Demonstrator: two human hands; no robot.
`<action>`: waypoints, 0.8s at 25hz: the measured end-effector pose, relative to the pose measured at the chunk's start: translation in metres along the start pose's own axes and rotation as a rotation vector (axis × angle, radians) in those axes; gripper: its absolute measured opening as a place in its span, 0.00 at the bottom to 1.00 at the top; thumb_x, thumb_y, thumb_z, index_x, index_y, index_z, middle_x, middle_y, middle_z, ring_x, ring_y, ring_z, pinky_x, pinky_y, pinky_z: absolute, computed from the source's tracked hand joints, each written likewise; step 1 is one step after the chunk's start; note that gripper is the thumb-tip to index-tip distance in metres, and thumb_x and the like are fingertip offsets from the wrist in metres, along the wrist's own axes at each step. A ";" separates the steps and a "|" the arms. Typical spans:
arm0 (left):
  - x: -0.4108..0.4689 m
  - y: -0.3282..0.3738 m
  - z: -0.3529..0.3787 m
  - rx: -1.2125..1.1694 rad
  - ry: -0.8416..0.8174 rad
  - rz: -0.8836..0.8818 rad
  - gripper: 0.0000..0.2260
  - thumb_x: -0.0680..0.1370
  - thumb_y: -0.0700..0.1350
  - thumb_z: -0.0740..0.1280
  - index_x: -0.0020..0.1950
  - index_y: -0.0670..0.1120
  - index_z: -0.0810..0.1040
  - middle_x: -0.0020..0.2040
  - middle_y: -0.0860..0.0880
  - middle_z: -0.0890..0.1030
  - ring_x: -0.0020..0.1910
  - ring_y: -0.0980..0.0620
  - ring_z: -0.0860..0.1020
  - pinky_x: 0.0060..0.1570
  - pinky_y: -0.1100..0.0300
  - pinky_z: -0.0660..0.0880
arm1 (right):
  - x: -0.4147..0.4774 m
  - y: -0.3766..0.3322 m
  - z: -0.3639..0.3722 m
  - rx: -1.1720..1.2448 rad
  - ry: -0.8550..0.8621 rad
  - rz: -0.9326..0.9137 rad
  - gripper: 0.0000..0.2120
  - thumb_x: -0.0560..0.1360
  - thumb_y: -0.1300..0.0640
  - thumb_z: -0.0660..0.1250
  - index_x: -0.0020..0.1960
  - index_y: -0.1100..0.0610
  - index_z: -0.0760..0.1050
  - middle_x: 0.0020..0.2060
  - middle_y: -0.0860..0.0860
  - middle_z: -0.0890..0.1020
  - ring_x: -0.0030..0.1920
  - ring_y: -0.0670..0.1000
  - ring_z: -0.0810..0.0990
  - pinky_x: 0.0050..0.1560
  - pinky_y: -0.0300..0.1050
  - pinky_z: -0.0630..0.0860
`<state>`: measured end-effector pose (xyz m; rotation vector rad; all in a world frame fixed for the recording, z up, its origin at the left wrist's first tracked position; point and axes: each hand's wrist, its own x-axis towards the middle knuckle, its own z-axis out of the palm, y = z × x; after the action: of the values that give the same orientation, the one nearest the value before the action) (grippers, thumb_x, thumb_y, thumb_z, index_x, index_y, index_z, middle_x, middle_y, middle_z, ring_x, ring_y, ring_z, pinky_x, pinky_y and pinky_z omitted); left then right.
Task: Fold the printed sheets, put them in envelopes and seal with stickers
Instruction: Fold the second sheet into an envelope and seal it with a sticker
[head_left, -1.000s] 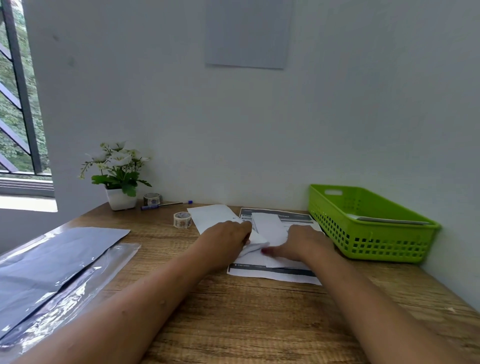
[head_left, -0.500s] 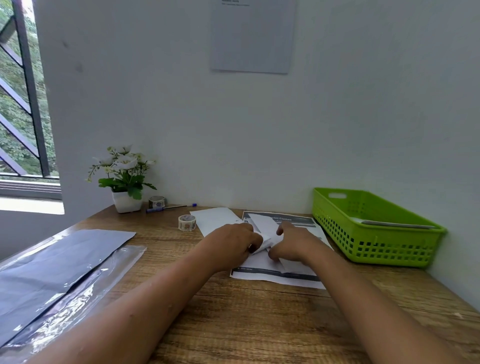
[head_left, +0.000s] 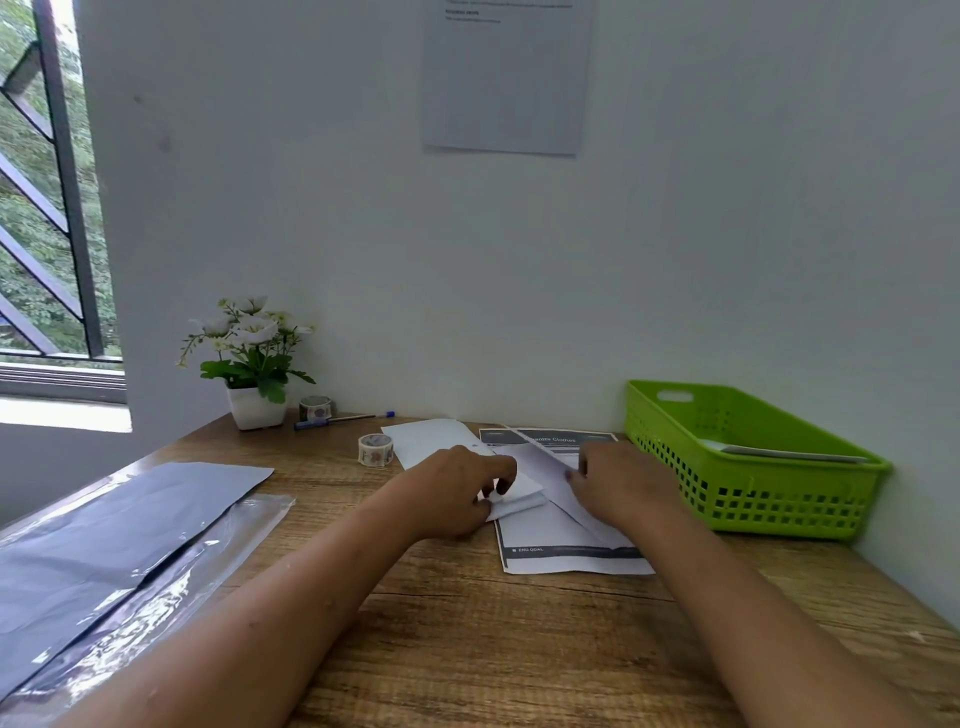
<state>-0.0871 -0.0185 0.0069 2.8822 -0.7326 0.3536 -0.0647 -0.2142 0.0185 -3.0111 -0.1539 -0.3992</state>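
Observation:
A folded white sheet (head_left: 519, 501) lies on top of a flat printed sheet (head_left: 561, 551) with dark bands. My left hand (head_left: 452, 493) pinches the folded sheet at its left end. My right hand (head_left: 618, 488) holds a white envelope (head_left: 545, 470) that tilts up over the printed sheet, its open edge toward the folded sheet. Another white envelope (head_left: 431, 439) lies flat behind my left hand. A roll of sticker tape (head_left: 375, 449) stands left of it, and a second roll (head_left: 315, 407) sits by the wall.
A green plastic basket (head_left: 748, 493) with envelopes inside stands at the right against the wall. A potted white flower (head_left: 252, 364) and a blue pen (head_left: 343, 419) are at the back left. Grey sheets in clear plastic (head_left: 104, 545) cover the desk's left side.
My right hand has moved right and lifted the envelope, which now tilts up. My left hand keeps its pinch on the folded sheet. The camera has tilted slightly upward.

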 end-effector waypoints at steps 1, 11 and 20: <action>0.000 0.000 0.000 -0.006 0.001 -0.009 0.08 0.76 0.41 0.61 0.54 0.49 0.72 0.53 0.48 0.80 0.49 0.49 0.77 0.47 0.57 0.73 | 0.004 0.004 0.002 0.053 -0.064 0.037 0.23 0.76 0.37 0.53 0.56 0.53 0.74 0.59 0.53 0.78 0.58 0.56 0.77 0.52 0.48 0.72; 0.002 0.000 0.000 0.032 0.028 -0.002 0.09 0.76 0.36 0.58 0.48 0.48 0.73 0.46 0.48 0.80 0.44 0.48 0.75 0.43 0.56 0.71 | 0.018 0.027 0.010 -0.020 -0.331 0.204 0.43 0.67 0.30 0.64 0.70 0.59 0.67 0.66 0.55 0.74 0.64 0.56 0.73 0.63 0.50 0.72; 0.002 -0.002 0.000 0.133 0.087 -0.099 0.13 0.77 0.43 0.60 0.57 0.53 0.79 0.60 0.53 0.76 0.59 0.51 0.74 0.52 0.58 0.71 | 0.006 0.021 -0.007 0.418 -0.343 0.193 0.35 0.70 0.52 0.74 0.70 0.67 0.65 0.65 0.59 0.73 0.63 0.57 0.74 0.62 0.46 0.72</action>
<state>-0.0840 -0.0177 0.0073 2.9906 -0.5697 0.5299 -0.0586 -0.2358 0.0252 -2.6195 0.0270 0.1538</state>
